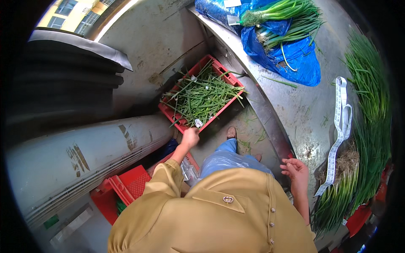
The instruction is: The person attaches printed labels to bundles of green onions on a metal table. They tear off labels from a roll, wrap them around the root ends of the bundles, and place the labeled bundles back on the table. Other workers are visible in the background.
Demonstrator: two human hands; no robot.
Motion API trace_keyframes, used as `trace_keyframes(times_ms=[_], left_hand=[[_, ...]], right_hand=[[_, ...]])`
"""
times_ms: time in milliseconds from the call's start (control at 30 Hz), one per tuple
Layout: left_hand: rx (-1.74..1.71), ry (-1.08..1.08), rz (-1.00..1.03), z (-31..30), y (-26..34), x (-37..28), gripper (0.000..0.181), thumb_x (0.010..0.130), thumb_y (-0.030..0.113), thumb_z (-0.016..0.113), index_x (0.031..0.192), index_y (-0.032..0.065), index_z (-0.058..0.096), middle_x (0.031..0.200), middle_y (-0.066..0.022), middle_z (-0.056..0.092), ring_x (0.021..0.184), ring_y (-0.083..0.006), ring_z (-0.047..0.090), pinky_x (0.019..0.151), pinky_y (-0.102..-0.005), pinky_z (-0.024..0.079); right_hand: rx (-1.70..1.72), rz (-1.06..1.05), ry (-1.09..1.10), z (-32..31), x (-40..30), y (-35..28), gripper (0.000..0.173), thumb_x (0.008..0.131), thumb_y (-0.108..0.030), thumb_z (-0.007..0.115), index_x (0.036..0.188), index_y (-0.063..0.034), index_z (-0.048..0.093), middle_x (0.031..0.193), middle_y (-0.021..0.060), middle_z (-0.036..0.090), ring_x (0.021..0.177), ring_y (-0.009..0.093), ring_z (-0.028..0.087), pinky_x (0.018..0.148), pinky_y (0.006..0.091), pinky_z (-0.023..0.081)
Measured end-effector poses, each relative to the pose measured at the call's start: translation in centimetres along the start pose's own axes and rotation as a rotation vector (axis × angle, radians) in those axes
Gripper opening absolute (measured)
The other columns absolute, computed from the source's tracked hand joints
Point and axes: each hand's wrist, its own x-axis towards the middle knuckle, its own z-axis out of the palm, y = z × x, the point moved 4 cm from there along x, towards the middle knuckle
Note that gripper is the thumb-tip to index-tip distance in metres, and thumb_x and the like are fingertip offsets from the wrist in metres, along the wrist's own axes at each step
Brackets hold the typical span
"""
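My left hand (190, 138) is at the near rim of a red plastic crate (167, 111), its fingers curled and partly hidden. Whether it grips the rim cannot be told. Inside the crate lies a heap of cut green onion leaves (205, 95), with a crumpled white scrap (198, 123) close to my fingertips. My right hand (296, 171) hovers by the edge of the metal table (303, 126), fingers bent and apart, nothing seen in them. Right of it, a strip of printed labels (333, 155) lies across green onions (343, 189) with their roots showing.
Netted green onions (275, 14) rest on blue plastic bags (295, 68) at the table's far end. More long green leaves (370, 95) line its right side. Red crates (133, 182) stand behind my left arm, beside a large grey pipe (95, 148). Leaf scraps litter the floor (218, 139).
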Motion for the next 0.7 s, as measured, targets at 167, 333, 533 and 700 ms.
trace_keyframes(times_ms=[167,333,533,700], left_hand=[[0.094,-0.292,0.135,6.6,0.9,-3.2,0.019,0.075,0.012,0.057,0.084,0.0025,0.072,0.087,-0.0229,0.067,0.085,-0.0387,0.066,0.081,-0.0448,0.053],[0.349,-0.472,0.393,10.7,3.9,-5.3,0.020,0.076,0.016,0.056,0.077,0.0000,0.068,0.082,-0.0241,0.066,0.080,-0.0404,0.066,0.072,-0.0497,0.053],[0.354,-0.405,0.681,13.6,17.4,-11.5,0.017,0.081,0.010,0.057,0.089,0.0027,0.071,0.085,-0.0208,0.068,0.083,-0.0348,0.068,0.076,-0.0412,0.054],[0.462,-0.524,0.992,23.0,28.9,-22.3,0.018,0.082,0.012,0.058,0.091,0.0015,0.071,0.085,-0.0228,0.066,0.081,-0.0389,0.066,0.073,-0.0430,0.053]], right_hand=[[0.072,-0.061,-0.006,-1.2,-3.5,2.4,0.014,0.090,-0.004,0.060,0.103,0.0019,0.063,0.105,0.0125,0.068,0.085,0.018,0.068,0.069,0.0263,0.053],[0.102,-0.147,0.066,-7.1,-8.8,8.4,0.017,0.090,-0.004,0.059,0.105,0.0038,0.064,0.099,0.0110,0.068,0.085,0.017,0.067,0.070,0.0268,0.054],[0.157,-0.116,0.307,-16.7,-18.9,23.0,0.014,0.090,-0.006,0.061,0.100,0.0029,0.063,0.094,0.0079,0.068,0.080,0.013,0.065,0.068,0.0262,0.053],[0.190,-0.101,0.519,-23.1,-29.3,34.2,0.012,0.088,-0.008,0.063,0.093,0.0026,0.064,0.083,0.0056,0.066,0.072,0.011,0.062,0.064,0.0264,0.050]])
